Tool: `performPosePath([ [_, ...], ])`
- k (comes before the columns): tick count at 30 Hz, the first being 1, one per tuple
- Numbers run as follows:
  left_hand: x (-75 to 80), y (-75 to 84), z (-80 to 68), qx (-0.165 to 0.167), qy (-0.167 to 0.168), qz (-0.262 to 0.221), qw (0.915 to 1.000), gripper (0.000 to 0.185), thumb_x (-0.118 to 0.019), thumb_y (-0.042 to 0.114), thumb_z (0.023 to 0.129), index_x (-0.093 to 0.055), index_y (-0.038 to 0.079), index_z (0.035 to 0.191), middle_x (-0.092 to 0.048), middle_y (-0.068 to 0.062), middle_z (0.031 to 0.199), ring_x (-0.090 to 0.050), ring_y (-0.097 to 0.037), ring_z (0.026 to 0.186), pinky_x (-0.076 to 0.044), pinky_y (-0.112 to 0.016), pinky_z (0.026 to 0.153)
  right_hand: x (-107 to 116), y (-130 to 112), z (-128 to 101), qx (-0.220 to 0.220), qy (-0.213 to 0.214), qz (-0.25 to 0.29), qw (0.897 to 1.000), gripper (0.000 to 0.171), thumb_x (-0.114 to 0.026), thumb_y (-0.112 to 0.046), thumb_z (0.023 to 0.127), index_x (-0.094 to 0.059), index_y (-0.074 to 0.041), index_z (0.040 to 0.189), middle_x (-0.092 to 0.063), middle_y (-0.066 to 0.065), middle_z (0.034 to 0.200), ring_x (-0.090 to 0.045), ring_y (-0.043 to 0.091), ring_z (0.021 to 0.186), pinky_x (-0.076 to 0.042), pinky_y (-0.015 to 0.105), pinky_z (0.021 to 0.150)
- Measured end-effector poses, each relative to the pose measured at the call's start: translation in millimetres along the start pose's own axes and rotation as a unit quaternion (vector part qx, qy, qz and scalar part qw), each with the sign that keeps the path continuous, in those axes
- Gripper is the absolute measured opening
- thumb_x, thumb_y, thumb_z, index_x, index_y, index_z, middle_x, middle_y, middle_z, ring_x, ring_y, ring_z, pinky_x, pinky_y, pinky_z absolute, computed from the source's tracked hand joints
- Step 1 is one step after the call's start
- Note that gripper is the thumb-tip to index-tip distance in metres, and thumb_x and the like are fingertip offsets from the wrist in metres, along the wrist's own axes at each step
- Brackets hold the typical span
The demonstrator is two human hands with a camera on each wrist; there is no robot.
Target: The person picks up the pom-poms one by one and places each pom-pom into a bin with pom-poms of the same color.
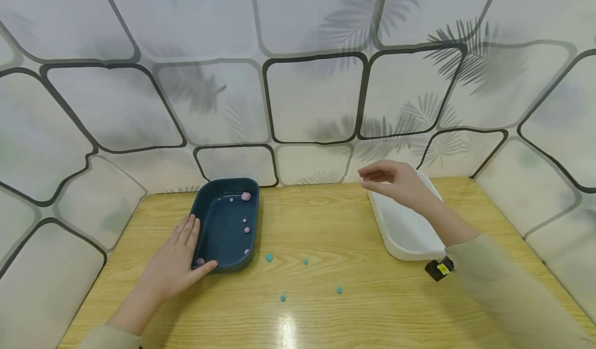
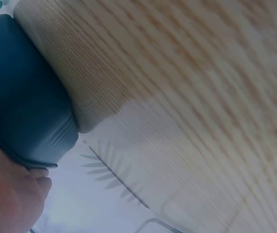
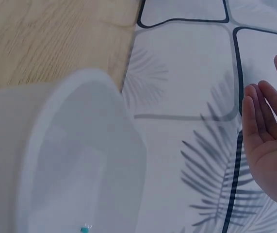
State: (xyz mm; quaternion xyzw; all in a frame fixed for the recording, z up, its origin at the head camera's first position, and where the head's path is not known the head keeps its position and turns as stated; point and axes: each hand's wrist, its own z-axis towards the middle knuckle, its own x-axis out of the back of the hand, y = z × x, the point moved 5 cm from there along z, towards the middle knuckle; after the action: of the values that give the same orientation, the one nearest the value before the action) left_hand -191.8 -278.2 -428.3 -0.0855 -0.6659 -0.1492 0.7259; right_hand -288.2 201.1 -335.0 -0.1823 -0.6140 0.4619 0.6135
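Observation:
A dark teal tray (image 1: 219,235) sits on the wooden table (image 1: 316,307) at the left and holds several small pink balls (image 1: 246,196). My left hand (image 1: 174,261) lies flat against its left side, fingers straight, thumb along the front corner; in the left wrist view the hand (image 2: 12,194) touches the tray (image 2: 22,107). A white tray (image 1: 405,230) stands at the right. My right hand (image 1: 388,179) hovers over its far end with relaxed fingers and holds nothing. The right wrist view shows this open palm (image 3: 269,141) beside the white tray (image 3: 80,145), with one teal ball (image 3: 85,230) inside.
Several small teal balls (image 1: 269,257) lie scattered on the table between the two trays, toward the front. A patterned wall (image 1: 307,95) with leaf shadows closes the back and both sides. A black wrist device (image 1: 438,269) sits on my right forearm.

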Motion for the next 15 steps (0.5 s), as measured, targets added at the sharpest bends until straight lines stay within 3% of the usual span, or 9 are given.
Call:
performPosePath([
  [5, -0.3, 0.0, -0.3, 0.002, 0.000, -0.004, 1.0000, 0.111, -0.067, 0.065, 0.095, -0.028, -0.016, 0.160, -0.026, -0.037, 0.169, -0.029, -0.053, 0.157, -0.036, -0.065, 0.124, 20.8, 6.7, -19.9, 0.025, 0.033, -0.002, 0.999, 0.032, -0.074, -0.009, 0.100, -0.072, 0.002, 0.129, -0.073, -0.023, 0.111, -0.069, -0.011, 0.097, -0.058, 0.010, 0.086],
  [8, -0.2, 0.1, -0.4, 0.005, -0.002, -0.010, 0.9999, 0.112, -0.067, 0.065, 0.095, -0.026, -0.015, 0.161, -0.025, -0.036, 0.170, -0.028, -0.053, 0.158, -0.035, -0.065, 0.124, 30.6, 10.4, -32.1, 0.045, 0.050, -0.011, 0.998, 0.032, -0.074, -0.005, 0.099, -0.071, 0.006, 0.129, -0.067, -0.036, 0.112, -0.068, -0.015, 0.099, -0.056, 0.006, 0.086],
  [12, 0.1, 0.1, -0.6, 0.007, -0.004, -0.016, 0.9998, 0.111, -0.067, 0.064, 0.095, -0.026, -0.015, 0.161, -0.023, -0.036, 0.170, -0.028, -0.053, 0.158, -0.035, -0.066, 0.124, 41.8, 17.7, -49.3, 0.074, 0.073, -0.040, 0.994, 0.032, -0.073, 0.001, 0.098, -0.070, 0.006, 0.129, -0.065, -0.037, 0.117, -0.065, -0.018, 0.103, -0.052, 0.002, 0.089],
  [15, 0.2, 0.3, -0.8, 0.007, -0.005, -0.018, 0.9998, 0.111, -0.067, 0.064, 0.095, -0.025, -0.015, 0.162, -0.023, -0.036, 0.170, -0.027, -0.053, 0.158, -0.034, -0.066, 0.125, 50.6, 24.1, -62.9, 0.094, 0.095, -0.088, 0.987, 0.032, -0.073, 0.002, 0.097, -0.071, 0.003, 0.129, -0.071, -0.020, 0.120, -0.061, -0.021, 0.105, -0.048, -0.001, 0.092],
])
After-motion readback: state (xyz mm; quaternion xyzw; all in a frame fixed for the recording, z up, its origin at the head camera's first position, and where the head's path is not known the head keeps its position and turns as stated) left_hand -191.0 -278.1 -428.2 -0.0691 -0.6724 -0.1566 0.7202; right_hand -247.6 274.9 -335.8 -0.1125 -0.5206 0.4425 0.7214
